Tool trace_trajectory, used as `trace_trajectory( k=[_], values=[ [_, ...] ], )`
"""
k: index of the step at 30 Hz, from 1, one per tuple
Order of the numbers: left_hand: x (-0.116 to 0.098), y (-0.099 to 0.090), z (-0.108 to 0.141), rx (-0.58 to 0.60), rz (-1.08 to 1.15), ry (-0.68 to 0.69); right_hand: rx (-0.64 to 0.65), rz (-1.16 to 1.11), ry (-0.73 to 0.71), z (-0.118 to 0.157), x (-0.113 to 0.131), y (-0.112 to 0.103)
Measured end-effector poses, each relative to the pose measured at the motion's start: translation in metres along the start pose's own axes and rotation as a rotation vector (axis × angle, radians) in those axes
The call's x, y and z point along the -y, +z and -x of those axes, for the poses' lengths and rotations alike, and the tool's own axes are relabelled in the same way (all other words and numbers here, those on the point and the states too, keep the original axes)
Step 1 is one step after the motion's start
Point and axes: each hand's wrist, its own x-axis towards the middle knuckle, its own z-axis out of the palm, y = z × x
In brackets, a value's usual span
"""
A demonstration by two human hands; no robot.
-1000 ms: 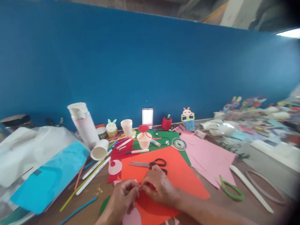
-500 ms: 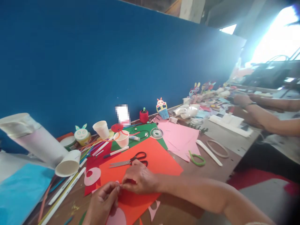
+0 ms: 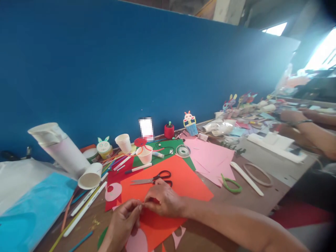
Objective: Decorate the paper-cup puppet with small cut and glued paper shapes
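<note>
In the head view, the left hand [image 3: 122, 222] and right hand [image 3: 165, 199] meet above the near left part of an orange sheet [image 3: 181, 178], thumbs and fingers of each pinched together; whatever sits between the fingertips is too small to make out. Scissors [image 3: 147, 181] lie on the sheet just beyond the right hand, which hides part of one handle. Near the left hand are a pink paper piece [image 3: 138, 241], partly under it, and, to its far left, a pink disc [image 3: 117, 190] with a red circle. Farther off, a marker [image 3: 139, 168] lies near a white cup [image 3: 144, 157] bearing a red piece [image 3: 140, 141], with a tape roll [image 3: 183, 151] to the right. A green loop [image 3: 232, 189] lies on the table [image 3: 210, 231] at right, near a white strip [image 3: 248, 180]. Another person's arm [image 3: 319, 134] reaches in at far right.
</note>
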Motion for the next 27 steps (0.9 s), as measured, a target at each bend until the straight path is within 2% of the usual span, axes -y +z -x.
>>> trace_trajectory(
  k=[5,17,22,27],
  values=[
    [0.004,0.000,-0.001,0.003,0.021,-0.018,-0.003,-0.023,0.016,0.000,0.000,0.002],
    [-0.010,0.000,0.004,0.032,0.027,-0.021,-0.020,-0.176,0.127,0.000,0.004,0.005],
    [-0.007,0.001,0.004,0.028,0.042,-0.031,-0.030,-0.229,0.203,-0.001,0.008,0.000],
    [-0.002,0.000,0.002,0.057,0.084,-0.037,-0.025,-0.247,0.200,-0.001,0.008,0.001]
  ],
)
